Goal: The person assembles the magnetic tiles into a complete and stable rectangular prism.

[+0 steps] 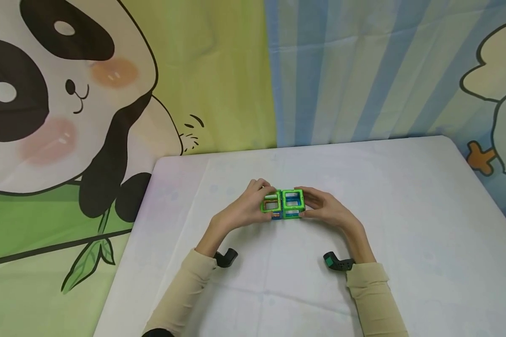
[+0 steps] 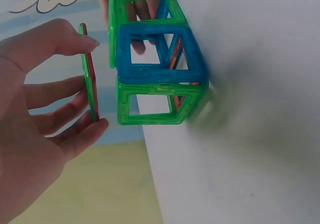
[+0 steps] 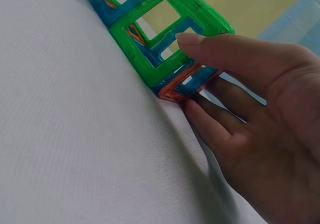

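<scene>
Two joined cubes of see-through magnetic tiles (image 1: 283,210), with green, blue and orange square frames, sit on the table in front of me. My left hand (image 1: 246,206) pinches a square magnetic tile (image 2: 90,79) by its edges, thumb on one side and fingertips on the other. In the left wrist view this tile appears edge-on, green and red, with a gap between it and the cubes. My right hand (image 1: 331,208) grips the right end of the cubes; its thumb (image 3: 200,46) lies on a green frame and the other fingers are partly hidden behind.
A white cloth covers the table (image 1: 426,224). Behind it hang a panda-print curtain (image 1: 219,70) and a blue-striped one (image 1: 341,70). A dark camera mount (image 1: 226,258) juts from the left wrist, another mount (image 1: 337,262) from the right.
</scene>
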Available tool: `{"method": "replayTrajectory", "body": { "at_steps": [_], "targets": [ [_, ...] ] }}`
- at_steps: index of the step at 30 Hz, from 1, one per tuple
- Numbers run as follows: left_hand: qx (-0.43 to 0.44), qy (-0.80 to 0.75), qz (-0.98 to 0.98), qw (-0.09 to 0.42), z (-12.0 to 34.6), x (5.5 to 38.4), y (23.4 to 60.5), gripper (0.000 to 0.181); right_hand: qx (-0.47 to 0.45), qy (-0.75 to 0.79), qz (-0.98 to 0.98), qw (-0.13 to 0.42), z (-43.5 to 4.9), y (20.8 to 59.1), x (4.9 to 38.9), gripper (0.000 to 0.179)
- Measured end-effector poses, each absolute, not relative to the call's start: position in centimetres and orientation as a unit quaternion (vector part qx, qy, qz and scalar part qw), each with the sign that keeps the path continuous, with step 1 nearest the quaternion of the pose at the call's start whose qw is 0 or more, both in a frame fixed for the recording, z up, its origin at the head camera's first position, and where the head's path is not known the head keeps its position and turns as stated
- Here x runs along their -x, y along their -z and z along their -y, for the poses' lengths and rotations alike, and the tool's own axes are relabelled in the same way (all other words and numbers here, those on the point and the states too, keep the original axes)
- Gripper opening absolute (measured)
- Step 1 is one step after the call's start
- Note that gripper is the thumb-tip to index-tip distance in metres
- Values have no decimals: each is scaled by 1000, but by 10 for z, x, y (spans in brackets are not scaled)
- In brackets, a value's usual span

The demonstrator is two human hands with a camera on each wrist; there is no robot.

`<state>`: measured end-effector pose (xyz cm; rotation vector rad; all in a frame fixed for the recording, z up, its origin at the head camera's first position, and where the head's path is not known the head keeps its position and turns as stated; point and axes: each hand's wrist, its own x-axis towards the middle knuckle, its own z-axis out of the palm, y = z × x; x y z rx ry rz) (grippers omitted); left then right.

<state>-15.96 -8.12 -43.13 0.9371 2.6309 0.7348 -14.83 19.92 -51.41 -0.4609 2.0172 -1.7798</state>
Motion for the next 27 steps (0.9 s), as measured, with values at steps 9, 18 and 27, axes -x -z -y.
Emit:
{"method": "replayTrajectory", "body": {
  "at_steps": [9,18,27],
  "targets": [
    [-327,-247,-902,138,77,173,439,58,160,633,-731,200,-200,514,148,77],
    [-318,-238,-902,168,74,181,439,60,162,635,-728,199,-199,514,148,75],
    [-316,-235,-900,185,73,184,439,58,159,631,-733,201,-200,514,148,76]
  ]
}}
